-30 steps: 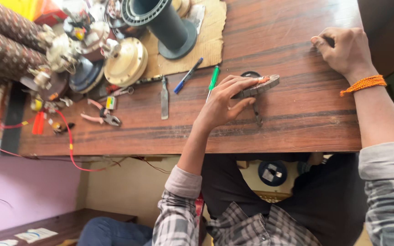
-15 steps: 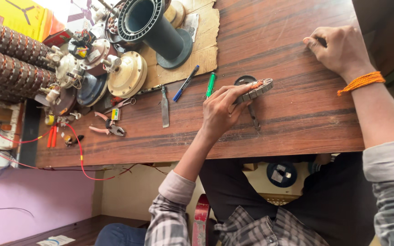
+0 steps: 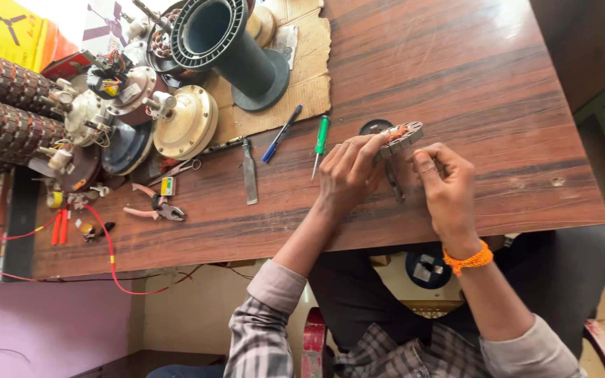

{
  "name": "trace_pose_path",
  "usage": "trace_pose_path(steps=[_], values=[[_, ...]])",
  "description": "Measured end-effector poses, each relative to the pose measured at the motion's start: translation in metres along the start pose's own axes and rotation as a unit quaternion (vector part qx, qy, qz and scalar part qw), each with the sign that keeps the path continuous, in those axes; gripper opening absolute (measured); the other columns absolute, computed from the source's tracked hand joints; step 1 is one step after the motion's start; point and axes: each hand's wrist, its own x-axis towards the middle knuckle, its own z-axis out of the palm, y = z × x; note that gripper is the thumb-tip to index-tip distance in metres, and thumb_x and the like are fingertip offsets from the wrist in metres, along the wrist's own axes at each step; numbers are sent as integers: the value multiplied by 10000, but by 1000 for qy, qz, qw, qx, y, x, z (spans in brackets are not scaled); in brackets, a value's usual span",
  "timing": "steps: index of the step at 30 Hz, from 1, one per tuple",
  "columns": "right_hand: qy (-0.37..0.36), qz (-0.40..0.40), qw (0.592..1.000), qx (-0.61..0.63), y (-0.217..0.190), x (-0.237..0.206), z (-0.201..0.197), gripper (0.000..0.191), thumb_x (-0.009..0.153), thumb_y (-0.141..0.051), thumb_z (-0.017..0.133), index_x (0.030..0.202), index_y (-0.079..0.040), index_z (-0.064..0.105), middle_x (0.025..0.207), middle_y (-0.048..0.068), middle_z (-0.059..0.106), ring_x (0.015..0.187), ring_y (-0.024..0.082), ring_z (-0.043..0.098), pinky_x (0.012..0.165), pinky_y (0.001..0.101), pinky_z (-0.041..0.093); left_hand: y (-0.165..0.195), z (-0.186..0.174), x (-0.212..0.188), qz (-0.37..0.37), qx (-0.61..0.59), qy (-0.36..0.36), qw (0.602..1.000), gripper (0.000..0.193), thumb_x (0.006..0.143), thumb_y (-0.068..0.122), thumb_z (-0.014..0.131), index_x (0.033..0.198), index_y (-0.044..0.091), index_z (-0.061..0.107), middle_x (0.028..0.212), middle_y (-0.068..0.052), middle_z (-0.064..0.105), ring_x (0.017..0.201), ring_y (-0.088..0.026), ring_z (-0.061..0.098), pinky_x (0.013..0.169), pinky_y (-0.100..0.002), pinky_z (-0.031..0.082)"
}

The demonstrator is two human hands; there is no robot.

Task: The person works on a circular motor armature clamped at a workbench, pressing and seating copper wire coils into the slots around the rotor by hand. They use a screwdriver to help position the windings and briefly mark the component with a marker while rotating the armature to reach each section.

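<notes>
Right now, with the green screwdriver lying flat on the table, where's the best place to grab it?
Probably the green handle, pinched across its width from above. The screwdriver lies flat, handle toward the far edge, thin shaft pointing at the left hand; the handle is the thicker part, with bare table either side.

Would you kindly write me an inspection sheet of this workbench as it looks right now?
Surface: brown wooden table, with cardboard sheet at the far side.
Job's things: small round stator ring held above the table by both hands.
Clutter: green screwdriver, blue pen, chisel, pink-handled pliers, black spool, cream motor cover, wound stators.
Grippers: left hand grips the ring; right hand pinches it with its fingers.
Cables: red wire at the near-left edge.
Surroundings: purple wall, red chair.
</notes>
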Motion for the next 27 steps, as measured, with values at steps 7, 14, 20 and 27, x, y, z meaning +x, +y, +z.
trace_pose_path(steps=[7,14,20,27], values=[[-9,24,998,-58,25,-8,-7,181,1055,-133,649,940,5,652,800,-56,555,728,19,476,636,210,390,-3,5,-1,9,16,7,1000,414,898,70,751,1282,53,599,1123,-90,700,1014,-269,716,864,-383,566],[-15,-31,988,-148,18,-16,-7,207,1054,-155,663,963,29,640,868,-6,530,738,61,444,639,238,371,-1,3,3,14,-5,10,1000,404,924,170,787,1257,44,595,1080,-91,691,954,-259,698,785,-376,522],[-23,-66,989,-127,11,-15,0,244,1087,-213,641,1057,26,681,1000,17,602,876,69,566,756,227,469,-2,5,1,11,-7,18,1000,372,928,143,772,1243,46,600,1073,-88,689,953,-259,699,796,-381,525],[-41,-53,987,-145,13,-17,4,311,1032,-292,651,1048,15,703,971,15,641,791,57,596,664,221,488,0,7,1,-1,-22,30,999,360,896,119,763,1215,42,616,1063,-91,691,917,-261,690,778,-389,503]])
